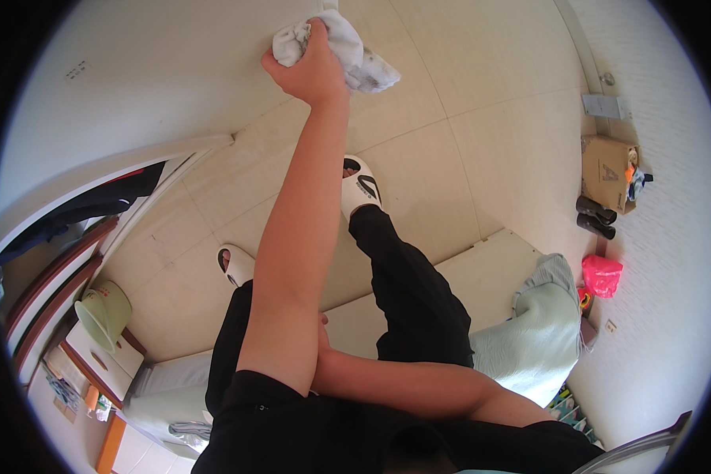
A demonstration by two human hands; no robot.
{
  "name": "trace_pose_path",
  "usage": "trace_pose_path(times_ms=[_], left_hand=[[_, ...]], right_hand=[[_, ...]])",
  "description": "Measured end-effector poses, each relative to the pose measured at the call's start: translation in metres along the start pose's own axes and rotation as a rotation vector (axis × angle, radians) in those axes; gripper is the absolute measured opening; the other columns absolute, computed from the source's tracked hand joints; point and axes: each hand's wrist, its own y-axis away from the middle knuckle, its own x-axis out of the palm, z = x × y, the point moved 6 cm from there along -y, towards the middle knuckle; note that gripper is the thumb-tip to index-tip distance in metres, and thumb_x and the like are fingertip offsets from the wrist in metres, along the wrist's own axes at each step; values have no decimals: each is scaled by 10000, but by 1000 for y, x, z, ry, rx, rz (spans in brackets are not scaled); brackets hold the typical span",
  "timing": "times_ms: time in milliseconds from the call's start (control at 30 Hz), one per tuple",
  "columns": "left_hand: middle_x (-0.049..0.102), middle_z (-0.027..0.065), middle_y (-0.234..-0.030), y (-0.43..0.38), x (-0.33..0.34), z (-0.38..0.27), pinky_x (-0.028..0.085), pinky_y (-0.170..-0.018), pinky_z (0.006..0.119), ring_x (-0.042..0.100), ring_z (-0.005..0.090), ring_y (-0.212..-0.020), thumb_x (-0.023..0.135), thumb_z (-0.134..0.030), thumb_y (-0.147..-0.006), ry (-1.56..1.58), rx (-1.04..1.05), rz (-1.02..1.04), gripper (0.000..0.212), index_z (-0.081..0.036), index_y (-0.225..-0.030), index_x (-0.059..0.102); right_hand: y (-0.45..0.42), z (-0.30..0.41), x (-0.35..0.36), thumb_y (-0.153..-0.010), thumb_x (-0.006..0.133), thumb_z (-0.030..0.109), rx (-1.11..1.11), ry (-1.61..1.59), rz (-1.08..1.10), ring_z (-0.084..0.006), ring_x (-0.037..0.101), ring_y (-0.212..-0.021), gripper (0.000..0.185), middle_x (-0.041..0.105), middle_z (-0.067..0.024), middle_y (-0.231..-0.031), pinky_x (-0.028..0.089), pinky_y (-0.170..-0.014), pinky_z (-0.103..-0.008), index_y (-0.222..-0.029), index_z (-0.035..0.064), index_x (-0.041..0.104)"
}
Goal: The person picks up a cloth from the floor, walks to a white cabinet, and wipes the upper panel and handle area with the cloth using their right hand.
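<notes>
My left hand (311, 68) is stretched far forward, gripping a crumpled white cloth (346, 38) with grey smudges. One end of the cloth hangs out to the right of the hand. Beside it rises a white upright panel (172, 65); whether the cloth touches it I cannot tell. My right forearm (403, 382) crosses in front of my body. Only a bit of my right hand (323, 335) shows at the left elbow, and the rest is hidden behind the left arm.
At left, an open wardrobe holds dark clothes (89, 201); a pale green bucket (109, 311) stands by a white drawer unit (103, 361). A bed with a pale green cover (527, 338) is behind me. Along the right wall are a cardboard box (607, 172), dark shoes (596, 216) and a pink bag (602, 275).
</notes>
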Motion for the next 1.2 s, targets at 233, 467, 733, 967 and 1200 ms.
trace_pose_path(times_ms=[233, 467, 733, 967, 1200], left_hand=[[558, 115, -1093, 1, -4, 4, 486, -810, 345, 578, 221, -935, 773, -211, -701, -181, -3, -52, 572, 1, -1117, 442], [571, 102, -1056, 5, -2, 2, 483, -811, 336, 580, 213, -922, 768, -218, -705, -176, -7, -30, 524, -8, -1080, 468], [577, 99, -1042, 2, -2, 0, 483, -801, 333, 582, 206, -910, 766, -218, -702, -135, 9, -12, 504, -12, -1060, 478], [589, 101, -1042, 3, -12, 16, 484, -798, 337, 582, 215, -918, 760, -223, -697, -186, -94, -85, 532, -7, -1097, 484], [578, 90, -1038, 5, 3, 1, 482, -774, 332, 572, 203, -909, 766, -234, -695, -43, 4, 0, 508, -13, -1054, 483]], right_hand=[[11, -1, -22, -829, 531, 275, -61, -50, 54, -272, 588, -907, 319, 623, -45, -1047, 415, -694, -470, -1117, 181, 632], [-6, 5, 7, -823, 535, 300, -71, -16, 95, -275, 566, -945, 349, 608, -39, -1095, 397, -723, -479, -1153, 214, 612], [1, 3, -5, -804, 548, 282, -26, 4, 52, -256, 577, -901, 315, 627, -28, -1037, 399, -676, -472, -1096, 210, 639], [-14, 5, -9, -774, 559, 231, 31, -83, 103, -217, 622, -770, 213, 657, -7, -903, 454, -603, -428, -941, 168, 676], [5, 2, -7, -787, 548, 232, -49, 80, -111, -239, 631, -819, 239, 659, -31, -935, 472, -644, -449, -983, 180, 674]])
